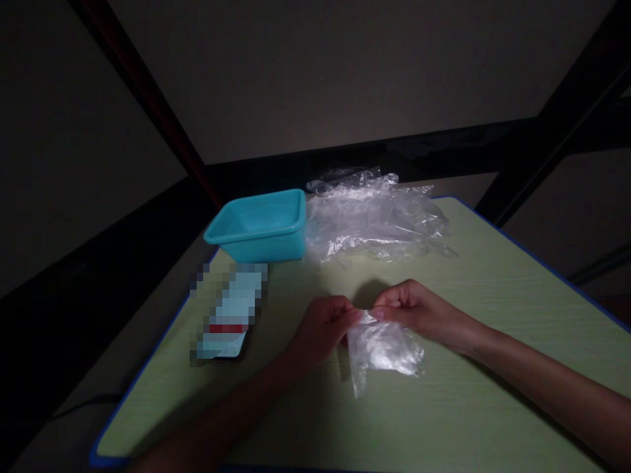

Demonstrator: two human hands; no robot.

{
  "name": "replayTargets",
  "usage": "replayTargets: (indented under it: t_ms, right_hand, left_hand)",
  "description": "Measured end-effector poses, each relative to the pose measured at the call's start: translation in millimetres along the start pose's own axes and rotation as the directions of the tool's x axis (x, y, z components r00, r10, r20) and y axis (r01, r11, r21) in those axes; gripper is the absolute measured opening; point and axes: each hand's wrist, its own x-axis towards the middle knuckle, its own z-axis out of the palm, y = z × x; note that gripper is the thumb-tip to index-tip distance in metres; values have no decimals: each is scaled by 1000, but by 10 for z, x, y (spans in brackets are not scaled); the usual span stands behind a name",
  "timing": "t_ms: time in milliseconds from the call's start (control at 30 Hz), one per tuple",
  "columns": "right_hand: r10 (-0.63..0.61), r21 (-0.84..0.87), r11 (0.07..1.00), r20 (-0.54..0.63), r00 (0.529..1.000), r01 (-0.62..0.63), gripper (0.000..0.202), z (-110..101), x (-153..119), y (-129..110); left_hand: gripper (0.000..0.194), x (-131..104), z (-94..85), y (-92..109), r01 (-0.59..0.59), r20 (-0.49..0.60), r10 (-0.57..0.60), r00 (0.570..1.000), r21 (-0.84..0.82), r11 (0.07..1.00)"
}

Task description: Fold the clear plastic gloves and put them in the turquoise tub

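A crumpled clear plastic bag (pixel 389 349) hangs from my fingertips over the middle of the table. My left hand (pixel 328 323) pinches its top edge between thumb and fingers. Close beside it, on the right, my right hand (pixel 407 307) pinches the same edge. The bag's lower part spreads toward me, with one narrow strip hanging down at its left. Beyond my hands a wide heap of clear plastic bags (pixel 374 220) lies at the back of the table.
The light green table (pixel 493 289) has a blue rim. An open turquoise basket (pixel 266 246) stands at the back left, touching the heap. A phone-like flat object (pixel 239 302), blurred by pixels, lies at the left. A dark cable passes beyond the left edge.
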Motion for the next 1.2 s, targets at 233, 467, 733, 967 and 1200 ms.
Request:
replayTargets:
  t_ms: [233, 467, 733, 967, 1200]
  right_hand:
    - [-40, 4, 999, -43, 998, 41, 30, -63, 20, 40]
    - [-57, -45, 998, -111, 992, 53, 32, -44, 27, 17]
    - [-83, -68, 995, -142, 986, 74, 34, -25, 14, -6]
    - [-95, -72, 994, -160, 983, 84, 36, -24, 13, -10]
    - [-69, -38, 997, -149, 986, 64, 32, -32, 35, 10]
  left_hand:
    - [33, 47, -33, -61, 13, -66, -16, 998, -41, 999]
    - [34, 44, -25, -58, -8, -92, 6, 996, -17, 1000]
    - [34, 37, -55, -88, -88, -116, 97, 988, 73, 993]
    - [32, 53, -57, -77, -80, -118, 82, 990, 23, 997]
    - [33, 86, -41, -79, -24, -124, 19, 992, -43, 999]
